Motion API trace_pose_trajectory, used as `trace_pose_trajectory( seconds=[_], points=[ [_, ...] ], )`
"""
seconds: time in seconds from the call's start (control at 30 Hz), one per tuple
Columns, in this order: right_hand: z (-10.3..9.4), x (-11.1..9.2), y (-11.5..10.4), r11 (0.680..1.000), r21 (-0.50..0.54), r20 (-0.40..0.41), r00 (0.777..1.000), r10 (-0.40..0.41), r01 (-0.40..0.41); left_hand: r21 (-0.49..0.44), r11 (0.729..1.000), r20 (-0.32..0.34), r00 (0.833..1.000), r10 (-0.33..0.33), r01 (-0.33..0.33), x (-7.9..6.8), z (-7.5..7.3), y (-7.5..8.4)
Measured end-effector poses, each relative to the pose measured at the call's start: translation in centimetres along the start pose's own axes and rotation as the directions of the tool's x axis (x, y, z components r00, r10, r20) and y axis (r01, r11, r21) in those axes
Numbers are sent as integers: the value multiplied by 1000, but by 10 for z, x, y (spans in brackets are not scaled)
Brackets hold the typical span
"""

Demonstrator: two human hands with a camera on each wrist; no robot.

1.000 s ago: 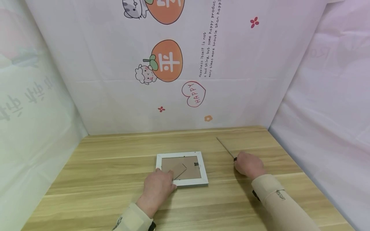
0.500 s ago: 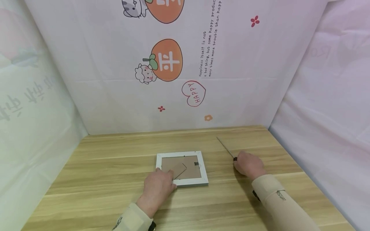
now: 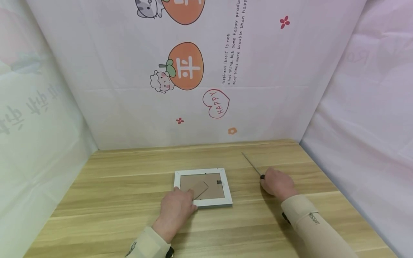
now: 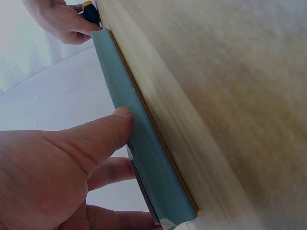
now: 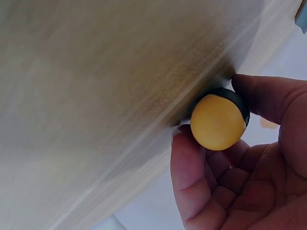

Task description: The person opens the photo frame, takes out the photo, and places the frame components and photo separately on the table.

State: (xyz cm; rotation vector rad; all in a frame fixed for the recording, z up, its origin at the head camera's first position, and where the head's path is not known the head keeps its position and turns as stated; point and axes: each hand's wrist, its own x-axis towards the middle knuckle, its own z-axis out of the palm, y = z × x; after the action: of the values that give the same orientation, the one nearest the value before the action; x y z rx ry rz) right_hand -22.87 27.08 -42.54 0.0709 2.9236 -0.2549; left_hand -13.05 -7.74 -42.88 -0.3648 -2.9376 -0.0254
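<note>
A white picture frame [image 3: 227,189] lies face down on the table, its brown backing board [image 3: 216,192] and slanted stand flap [image 3: 200,187] showing. My left hand [image 3: 176,212] grips its near left corner. In the left wrist view the thumb presses the bluish-looking side edge [image 4: 156,172], with fingers over the back. To the right, my right hand [image 3: 278,183] holds a screwdriver [image 3: 251,165] low at the table, its thin shaft pointing away and left, apart from the frame. The round yellow handle end [image 5: 217,122] faces the right wrist camera; the fingers hide most of the handle.
The wood-grain table [image 3: 113,186] extends around both hands. A white printed cloth [image 3: 135,118] hangs along its back edge, and further white cloths hang at the left and right sides. A small dark metal tab [image 3: 219,182] sits at the right of the backing board.
</note>
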Motion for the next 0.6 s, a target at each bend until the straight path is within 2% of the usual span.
trace_pose_trajectory(
  seconds=[0.27, 0.4, 0.5, 0.6],
  points=[
    [-3, -4, -4, 1000, 6, -19, 1000, -6, 7, -1, 1000, 4, 1000, -2, 2, 0, 0, 0],
    [-9, -10, -11, 999, 17, -102, 994, -42, 44, 11, 1000, -9, 1000, 9, -9, 0, 1, 0],
    [-13, -14, -19, 996, -21, -196, 976, -94, 91, 21, 1000, -18, 1000, 15, -14, 0, 2, 0],
    [-16, -17, -30, 991, -60, -234, 963, -130, 119, 24, 1000, -21, 1000, 14, -14, 0, 2, 0]
  ],
)
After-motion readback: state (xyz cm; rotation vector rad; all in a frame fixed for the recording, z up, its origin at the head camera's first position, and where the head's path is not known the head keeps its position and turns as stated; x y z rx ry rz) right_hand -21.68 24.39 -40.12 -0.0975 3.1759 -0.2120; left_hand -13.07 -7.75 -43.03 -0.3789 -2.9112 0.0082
